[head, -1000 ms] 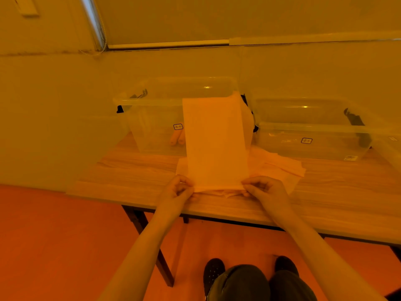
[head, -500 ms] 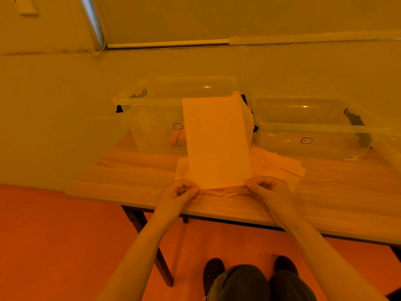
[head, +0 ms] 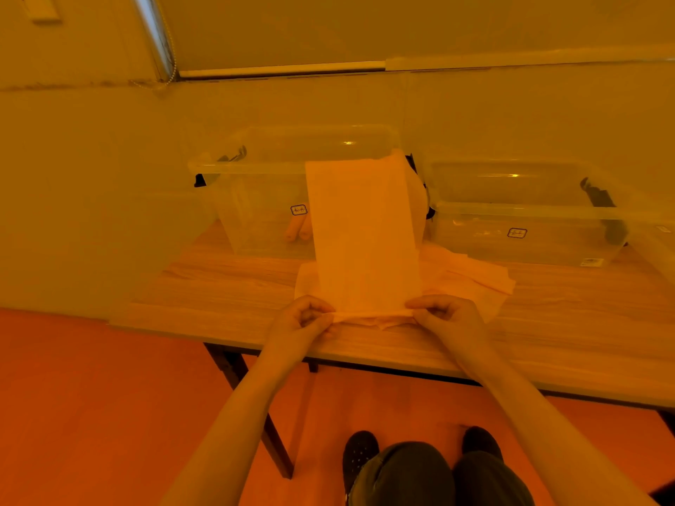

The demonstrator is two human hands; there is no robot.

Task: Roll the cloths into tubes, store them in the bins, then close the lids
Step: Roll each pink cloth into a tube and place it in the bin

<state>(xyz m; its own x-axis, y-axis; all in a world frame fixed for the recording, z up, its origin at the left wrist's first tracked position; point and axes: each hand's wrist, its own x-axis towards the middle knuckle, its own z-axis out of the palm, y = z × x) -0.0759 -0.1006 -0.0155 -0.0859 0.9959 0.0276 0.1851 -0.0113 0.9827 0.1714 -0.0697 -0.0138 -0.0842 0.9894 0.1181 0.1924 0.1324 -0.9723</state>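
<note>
At the table's near edge: we see both hands working the bottom of one cloth (head: 361, 235).
Left hand (head: 301, 321): fingers curled in, thumb and fingertips pinching the cloth's lower left corner, where a thin rolled fold begins.
Right hand (head: 447, 315): fingers curled the same way, pinching the lower right corner of that fold.
Cloth: we see it stretched from the hands away and upward, its far end draped over the front of the left bin (head: 255, 199).
Cloth pile (head: 471, 283): further cloths lie flat on the table (head: 226, 286) under and to the right of the held one, touching it.
Left bin: clear, open-topped, standing behind the pile; we make out two rolled cloths (head: 299, 228) lying on its floor.
Right bin (head: 529, 228): clear, open-topped, just beside the left one; we cannot tell whether anything lies inside.
Below the table: we see dark shoes (head: 359, 452) on an orange floor.
</note>
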